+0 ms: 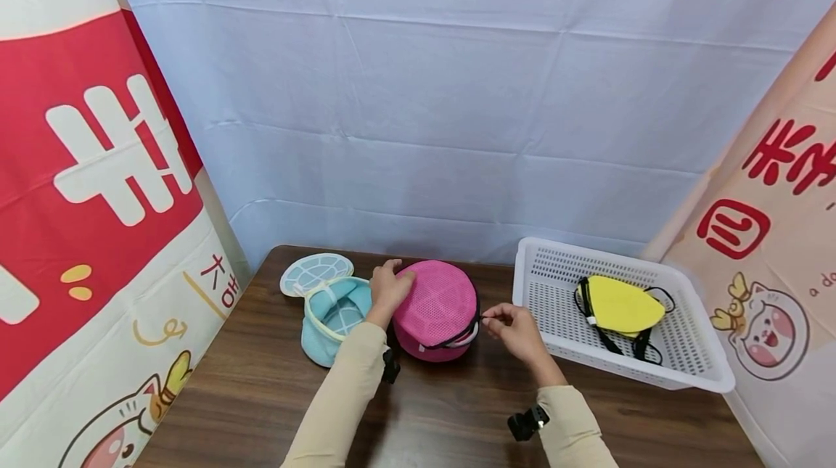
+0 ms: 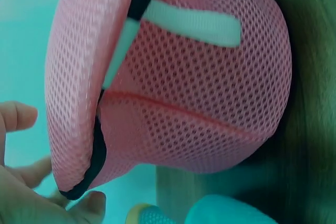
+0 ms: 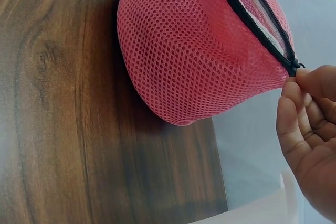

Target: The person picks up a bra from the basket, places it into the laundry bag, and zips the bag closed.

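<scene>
While a white rectangular plastic basket (image 1: 555,265) occupies the lower right of the frame, a round pink mesh bag (image 1: 437,301) stands at lower centre, just right of a light-blue mesh bag (image 1: 317,345). The left hand (image 1: 390,290) grips the pink bag's rim (image 2: 98,148); the right hand (image 1: 520,334), apart from it, pinches the small black zipper pull (image 3: 300,66).

Your pink bag (image 1: 436,302) was matt, rough-looking mesh, pitted with tiny holes. Your table (image 1: 255,395) looked like smooth, low-sheen wood, your basket (image 1: 548,294) like smooth plastic, the backdrop (image 1: 431,91) like creased matt cloth, your sleeves (image 1: 346,395) like matt fabric.
</scene>
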Tool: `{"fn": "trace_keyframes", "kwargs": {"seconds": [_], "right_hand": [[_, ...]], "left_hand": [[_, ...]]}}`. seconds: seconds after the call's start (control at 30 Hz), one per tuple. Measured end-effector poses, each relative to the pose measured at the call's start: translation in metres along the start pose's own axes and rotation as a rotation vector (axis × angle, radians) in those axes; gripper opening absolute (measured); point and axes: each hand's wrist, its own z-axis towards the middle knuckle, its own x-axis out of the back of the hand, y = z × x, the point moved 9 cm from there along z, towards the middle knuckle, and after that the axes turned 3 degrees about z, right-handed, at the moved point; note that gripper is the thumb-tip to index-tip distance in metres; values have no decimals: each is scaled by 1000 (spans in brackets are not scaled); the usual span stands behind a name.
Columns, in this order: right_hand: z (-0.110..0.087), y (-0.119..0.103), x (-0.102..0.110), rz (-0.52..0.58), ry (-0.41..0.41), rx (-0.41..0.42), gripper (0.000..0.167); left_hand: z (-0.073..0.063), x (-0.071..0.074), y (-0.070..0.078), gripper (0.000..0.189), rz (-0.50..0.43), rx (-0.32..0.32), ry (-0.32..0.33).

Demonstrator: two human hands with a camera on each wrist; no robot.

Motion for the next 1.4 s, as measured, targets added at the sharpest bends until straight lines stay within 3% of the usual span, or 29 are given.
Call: {"fn": "trace_keyframes", "kwargs": {"seconds": [0.13, 0.33, 0.5, 0.67, 0.83, 1.0, 1.27, 1.4], "right_hand": [[2, -1, 1, 7, -4, 5, 4], [4, -1, 1, 9, 0, -2, 4], [4, -3, 1, 7, 2, -6, 4], [4, -3, 2, 0, 6, -10, 4], [4, -3, 3, -2, 6, -3, 6], [5, -4, 5, 3, 18, 12, 6], [6, -9, 7, -4, 9, 23, 4], [5, -11, 9, -11, 12, 11, 6]], "left_hand": [[4, -4, 4, 44, 1, -61, -60], [7, -10, 4, 44, -2, -76, -133], [8, -12, 7, 44, 5, -107, -154], [7, -10, 11, 40, 8, -134, -142], [8, -5, 13, 27, 25, -158, -90], [9, -2, 11, 15, 19, -142, -61], [9, -4, 13, 15, -26, -123, -66], [7, 0, 11, 10, -52, -109, -29]]}}
